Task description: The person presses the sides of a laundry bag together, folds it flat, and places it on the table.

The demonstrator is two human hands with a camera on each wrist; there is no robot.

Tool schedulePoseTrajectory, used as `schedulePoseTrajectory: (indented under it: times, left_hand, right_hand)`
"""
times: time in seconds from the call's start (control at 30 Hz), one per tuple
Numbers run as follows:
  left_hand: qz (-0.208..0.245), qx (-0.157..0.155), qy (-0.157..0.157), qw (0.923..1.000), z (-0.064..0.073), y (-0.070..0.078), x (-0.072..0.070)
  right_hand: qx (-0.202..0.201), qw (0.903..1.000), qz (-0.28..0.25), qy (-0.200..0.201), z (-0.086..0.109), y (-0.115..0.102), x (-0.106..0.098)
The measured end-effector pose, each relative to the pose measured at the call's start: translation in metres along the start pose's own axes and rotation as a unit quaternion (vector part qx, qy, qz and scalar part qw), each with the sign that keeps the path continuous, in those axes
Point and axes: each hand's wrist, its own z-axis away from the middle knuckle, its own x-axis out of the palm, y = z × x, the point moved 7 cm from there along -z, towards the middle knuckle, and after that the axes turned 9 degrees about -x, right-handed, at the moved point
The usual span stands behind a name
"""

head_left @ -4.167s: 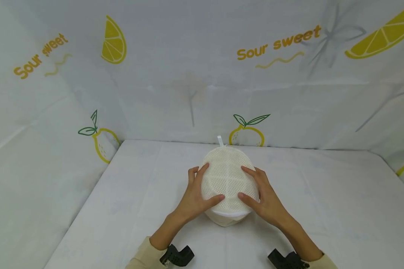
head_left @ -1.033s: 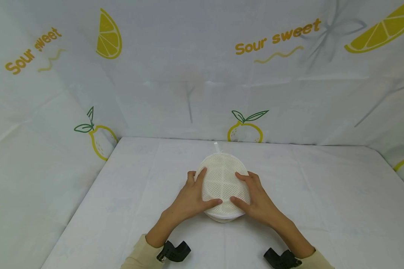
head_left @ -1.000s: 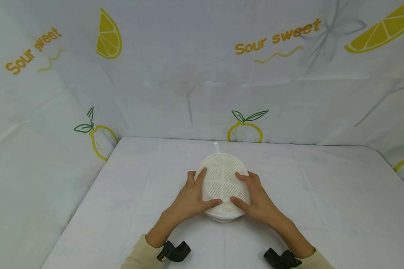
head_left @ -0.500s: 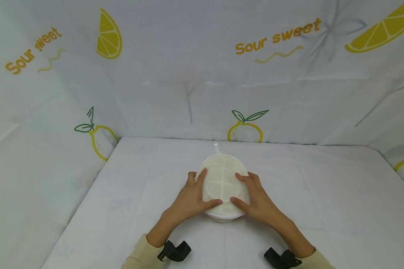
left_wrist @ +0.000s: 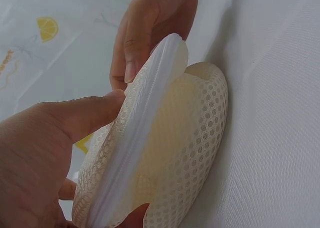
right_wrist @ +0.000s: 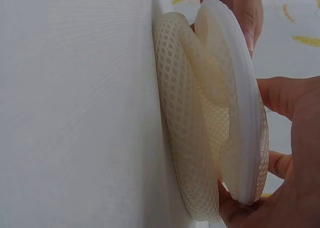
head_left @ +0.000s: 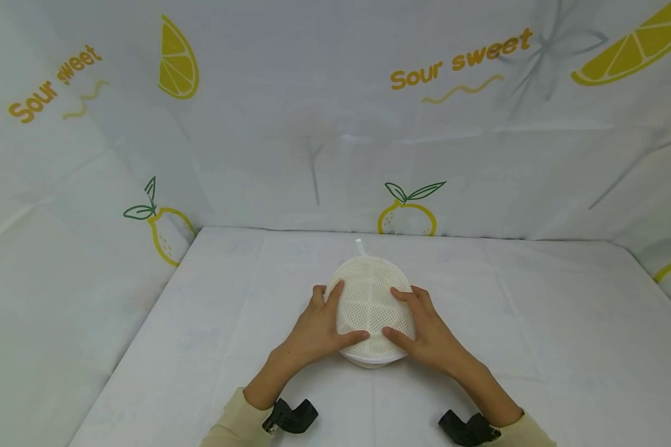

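A rounded cream mesh laundry bag [head_left: 371,307] with a white loop tag [head_left: 360,247] at its far end is held between both hands near the middle of the table. My left hand [head_left: 317,332] grips its left side, thumb on the top and other fingers round the edge. From the right, my right hand [head_left: 425,332] grips it the same way. In the left wrist view a white zipper band [left_wrist: 135,123] edges the raised upper panel. Under that panel, the lower mesh part [right_wrist: 182,112] bulges against the tabletop in the right wrist view, with a gap between the two.
White cloth covers the table [head_left: 537,335]. Behind it rises a white curtain [head_left: 291,112] printed with lemons and lettering, which also closes off the left side. A black wrist mount [head_left: 293,416] sits at the left sleeve and another mount [head_left: 468,428] at the right.
Compared with about four seconds ago, the bag and both hands sit slightly further left in view, and less of the bag's lower part shows below the zipper edge. Over the last second almost nothing moves.
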Motion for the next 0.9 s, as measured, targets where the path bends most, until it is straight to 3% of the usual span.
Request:
schedulePoseTrajectory:
  times: [0.9]
  left_hand:
    - [-0.011,-0.007,-0.005,0.9999,0.0007,-0.0008,0.0037]
  right_hand:
    - [-0.014,0.9984,0.055,0.007,0.0011,0.0023,-0.0014]
